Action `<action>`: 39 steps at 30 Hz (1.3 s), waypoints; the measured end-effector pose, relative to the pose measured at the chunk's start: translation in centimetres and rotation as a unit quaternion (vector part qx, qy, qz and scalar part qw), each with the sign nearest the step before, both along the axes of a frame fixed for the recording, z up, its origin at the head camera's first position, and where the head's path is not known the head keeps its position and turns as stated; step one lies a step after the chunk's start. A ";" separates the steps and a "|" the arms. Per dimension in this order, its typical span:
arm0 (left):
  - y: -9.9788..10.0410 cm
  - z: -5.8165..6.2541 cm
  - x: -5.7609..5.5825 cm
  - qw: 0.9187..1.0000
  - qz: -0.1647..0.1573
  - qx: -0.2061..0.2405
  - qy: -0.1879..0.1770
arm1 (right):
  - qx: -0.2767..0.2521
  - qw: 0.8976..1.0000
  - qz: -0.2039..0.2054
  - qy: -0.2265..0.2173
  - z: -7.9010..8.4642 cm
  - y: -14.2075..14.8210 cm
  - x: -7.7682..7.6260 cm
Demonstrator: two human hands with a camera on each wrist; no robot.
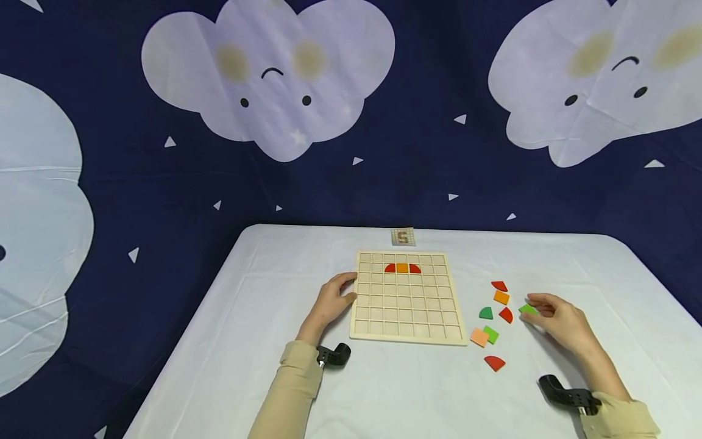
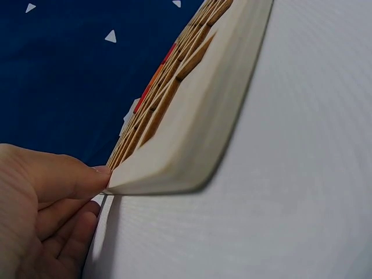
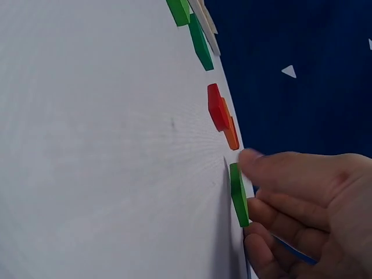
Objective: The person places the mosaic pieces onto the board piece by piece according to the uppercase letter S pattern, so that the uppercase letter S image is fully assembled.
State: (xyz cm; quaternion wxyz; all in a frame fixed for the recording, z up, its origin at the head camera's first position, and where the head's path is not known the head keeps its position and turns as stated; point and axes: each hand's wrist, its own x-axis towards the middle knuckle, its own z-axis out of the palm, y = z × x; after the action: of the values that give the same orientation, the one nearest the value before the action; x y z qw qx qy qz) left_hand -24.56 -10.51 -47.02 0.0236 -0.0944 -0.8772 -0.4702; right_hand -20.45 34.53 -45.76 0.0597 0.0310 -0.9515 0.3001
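Observation:
A square wooden grid board [image 1: 406, 305] lies on the white table. In its upper part sits a row: an orange square tile [image 1: 402, 268] between two red quarter-round tiles [image 1: 390, 268]. My left hand [image 1: 333, 302] touches the board's left edge, thumb and index finger apart. The left wrist view shows the thumb against the board's edge [image 2: 192, 145], the other fingers loosely bent below. To the right of the loose tiles, my right hand [image 1: 562, 320] has thumb and fingers about a light green square tile [image 1: 528, 309] and appears to pinch it. In the right wrist view this tile [image 3: 239, 195] meets the fingertips.
Between board and right hand lie several loose tiles: red quarter-rounds [image 1: 495, 363], orange [image 1: 501, 297] and light orange [image 1: 479, 337] squares, a dark green quarter-round [image 1: 485, 313] and another light green square [image 1: 491, 335]. A small patterned card [image 1: 403, 236] lies behind the board.

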 end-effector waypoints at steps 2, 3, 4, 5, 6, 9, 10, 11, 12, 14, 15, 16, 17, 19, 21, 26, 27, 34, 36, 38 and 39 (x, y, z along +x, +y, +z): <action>0.0 0.0 0.0 1.000 -0.001 0.000 0.002 | 0.008 1.000 0.007 0.009 -0.1 0.0 0.0; 0.0 0.0 0.0 1.000 0.000 0.000 0.004 | 0.013 1.000 0.008 0.017 -0.1 0.0 0.0; 0.0 0.0 0.0 1.000 -0.001 0.000 0.004 | 0.015 1.000 0.008 0.023 -0.1 0.0 0.0; 0.0 0.0 0.0 1.000 -0.001 -0.001 0.005 | 0.017 0.999 0.008 0.028 -0.1 0.0 0.0; 0.0 -0.1 0.0 1.000 -0.001 0.000 0.005 | 0.018 0.999 0.007 0.032 -0.1 0.0 0.0; 0.0 -0.1 0.0 1.000 -0.001 0.000 0.004 | 0.020 0.999 0.005 0.044 0.0 0.0 0.1; 0.0 -0.1 0.0 1.000 -0.001 0.001 0.004 | 0.020 0.999 0.004 0.047 0.1 0.0 0.0; 0.0 -0.1 -0.1 1.000 -0.001 0.001 0.005 | 0.020 0.998 0.004 0.054 0.3 0.0 0.0; 0.0 -0.1 -0.1 1.000 -0.001 0.001 0.005 | 0.017 0.998 0.004 0.062 0.5 0.0 0.0; 0.0 -0.1 -0.1 1.000 -0.001 -0.001 0.007 | 0.007 0.997 0.005 0.077 1.0 0.0 -0.1; 0.0 -0.1 -0.1 1.000 -0.001 -0.001 0.009 | 0.001 0.997 0.004 0.083 1.3 -0.1 -0.2; 0.0 -0.1 -0.1 1.000 -0.002 -0.002 0.010 | -0.007 0.996 0.004 0.088 1.6 -0.2 -0.3; 0.0 -0.1 -0.1 1.000 -0.002 -0.002 0.011 | -0.014 0.996 0.005 0.091 1.9 -0.3 -0.3; 0.0 -0.1 0.0 1.000 -0.001 -0.002 0.011 | -0.030 0.995 0.006 0.096 2.6 -0.7 -0.6; 0.0 -0.1 0.0 1.000 -0.002 0.000 0.009 | -0.043 0.995 0.005 0.094 3.2 -1.2 -0.9; 0.0 -0.2 0.0 1.000 -0.002 0.001 0.008 | -0.076 0.993 0.015 0.089 4.6 -3.6 -2.3; 0.0 -0.2 0.0 1.000 -0.002 0.000 0.009 | -0.084 0.992 0.018 0.089 4.8 -4.2 -2.6; 0.0 -0.1 0.1 1.000 0.000 0.003 0.008 | -0.133 0.986 0.048 0.093 5.7 -9.0 -5.1; 0.0 -0.1 0.1 1.000 0.000 0.003 0.009 | -0.152 0.982 0.060 0.097 5.7 -10.4 -5.8; 0.0 -0.1 0.1 1.000 -0.002 0.002 0.012 | -0.172 0.977 0.074 0.100 5.7 -11.7 -6.4; 0.0 0.0 0.1 1.000 -0.003 0.000 0.013 | -0.180 0.975 0.080 0.099 5.7 -12.3 -6.6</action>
State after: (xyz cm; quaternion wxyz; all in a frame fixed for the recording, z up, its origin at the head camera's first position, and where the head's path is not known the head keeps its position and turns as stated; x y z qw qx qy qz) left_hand -24.44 -10.50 -47.06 0.0342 -0.1028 -0.8765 -0.4690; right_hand -27.09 22.19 -40.10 0.1339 0.1250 -0.8655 0.4662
